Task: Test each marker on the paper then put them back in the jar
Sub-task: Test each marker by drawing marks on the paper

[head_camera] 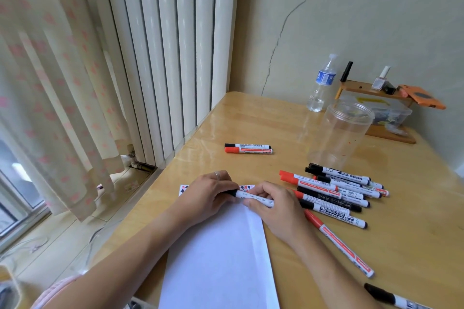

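Both hands hold one marker [253, 198] over the far end of the paper [221, 256]. The left hand [209, 195] grips its black cap, and the right hand [273, 204] pinches its white body. A pile of markers [334, 190] lies right of the paper. The jar [341, 133] stands behind the pile. Two more markers [248, 148] lie beyond the paper.

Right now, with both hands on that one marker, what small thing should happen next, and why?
Probably pull the cap off. The left hand grips the black cap end of the marker while the right hand holds its barrel above the paper, so the tip is not yet out for testing.
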Demonstrator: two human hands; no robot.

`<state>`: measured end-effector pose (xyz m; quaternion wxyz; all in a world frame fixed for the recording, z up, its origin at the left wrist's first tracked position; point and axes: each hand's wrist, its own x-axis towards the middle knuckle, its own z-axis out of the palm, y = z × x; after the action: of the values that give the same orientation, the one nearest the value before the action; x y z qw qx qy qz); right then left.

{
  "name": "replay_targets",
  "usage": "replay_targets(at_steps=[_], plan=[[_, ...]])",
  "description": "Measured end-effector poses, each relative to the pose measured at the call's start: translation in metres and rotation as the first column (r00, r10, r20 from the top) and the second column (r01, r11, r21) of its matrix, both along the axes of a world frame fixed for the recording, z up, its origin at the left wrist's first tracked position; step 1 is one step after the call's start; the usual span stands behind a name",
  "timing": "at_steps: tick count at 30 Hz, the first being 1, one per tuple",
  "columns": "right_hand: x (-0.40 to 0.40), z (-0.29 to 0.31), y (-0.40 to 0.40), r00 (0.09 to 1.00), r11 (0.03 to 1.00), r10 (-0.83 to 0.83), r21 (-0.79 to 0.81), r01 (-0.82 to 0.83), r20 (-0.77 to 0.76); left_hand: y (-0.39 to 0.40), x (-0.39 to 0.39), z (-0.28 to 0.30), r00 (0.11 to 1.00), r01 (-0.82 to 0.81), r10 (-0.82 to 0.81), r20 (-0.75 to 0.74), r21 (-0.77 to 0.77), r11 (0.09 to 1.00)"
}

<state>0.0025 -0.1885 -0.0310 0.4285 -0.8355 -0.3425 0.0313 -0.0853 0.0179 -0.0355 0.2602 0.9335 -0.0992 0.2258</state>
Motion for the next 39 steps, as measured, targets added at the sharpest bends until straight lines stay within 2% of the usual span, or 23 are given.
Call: replay_targets(at_steps=[12,15,19,21,24,28,32,35,39], plan=[[0.001,0.002,-0.003,0.997,0.998,0.059,-0.035,-0.058,0.044,0.001,-0.002,-0.001,1.000,0.008,-0.008,0.020,0.016,1.000],[0.000,0.003,-0.001,0.998,0.999,0.040,-0.035,-0.038,0.050,-0.002,0.000,-0.002,0.998,-0.054,0.054,0.019,0.001,0.999],[-0.007,0.005,0.006,0.981,0.998,-0.056,0.046,0.048,0.185,-0.008,0.002,-0.004,0.971,-0.235,0.237,0.043,-0.038,0.971],[-0.009,0.007,0.007,0.977,0.996,-0.029,0.091,0.010,0.209,-0.010,0.003,-0.005,0.957,-0.271,0.278,0.077,-0.091,0.958],[-0.009,0.006,0.005,0.982,0.998,0.043,0.038,-0.051,0.184,-0.006,0.003,-0.003,0.957,-0.258,0.273,0.102,-0.140,0.956],[-0.003,-0.001,0.004,0.992,1.000,0.009,-0.017,-0.007,0.129,0.000,0.001,0.001,0.960,-0.271,0.266,0.091,0.046,0.962],[0.001,-0.003,0.004,0.991,0.999,-0.036,-0.034,0.040,0.130,0.004,-0.002,0.008,0.970,-0.234,0.222,0.099,0.141,0.962],[0.000,-0.005,0.006,0.981,0.997,-0.049,-0.050,0.059,0.187,0.006,-0.008,0.014,0.978,-0.209,0.207,0.028,0.152,0.966],[0.007,-0.004,0.004,0.950,0.987,-0.159,0.071,0.145,0.268,0.002,-0.017,0.006,0.954,-0.142,0.184,-0.236,0.184,0.973]])
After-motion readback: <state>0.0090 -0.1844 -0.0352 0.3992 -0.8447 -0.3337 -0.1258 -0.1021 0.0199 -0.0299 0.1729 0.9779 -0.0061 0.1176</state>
